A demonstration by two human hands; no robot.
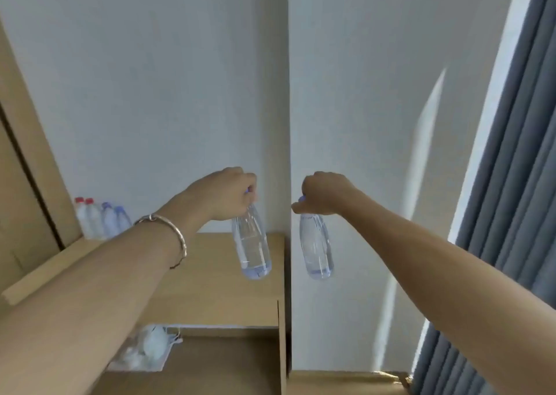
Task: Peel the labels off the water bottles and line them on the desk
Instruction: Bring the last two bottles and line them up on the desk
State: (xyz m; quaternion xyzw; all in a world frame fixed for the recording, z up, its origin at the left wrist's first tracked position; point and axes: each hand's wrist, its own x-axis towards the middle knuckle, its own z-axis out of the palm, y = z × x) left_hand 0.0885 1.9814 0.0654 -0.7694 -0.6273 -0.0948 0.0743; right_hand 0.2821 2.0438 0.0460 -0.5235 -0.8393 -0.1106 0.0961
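Above the counter (pixel 210 289) | left hand (pixel 228 194) and right hand (pixel 323 194), fingers closed round necks, held bare bottles (pixel 251 244) (pixel 316 245) | four stood at back-left (pixel 102 218), labels unclear | lining-up unfinished.

No lettering, brand, number or sign can be read anywhere in this room. The two clear bottles (pixel 252 244) (pixel 316 245) held up by their caps carry no label, and the four bottles (pixel 102 220) at the back of the desk (pixel 216 286) are too blurred to read.
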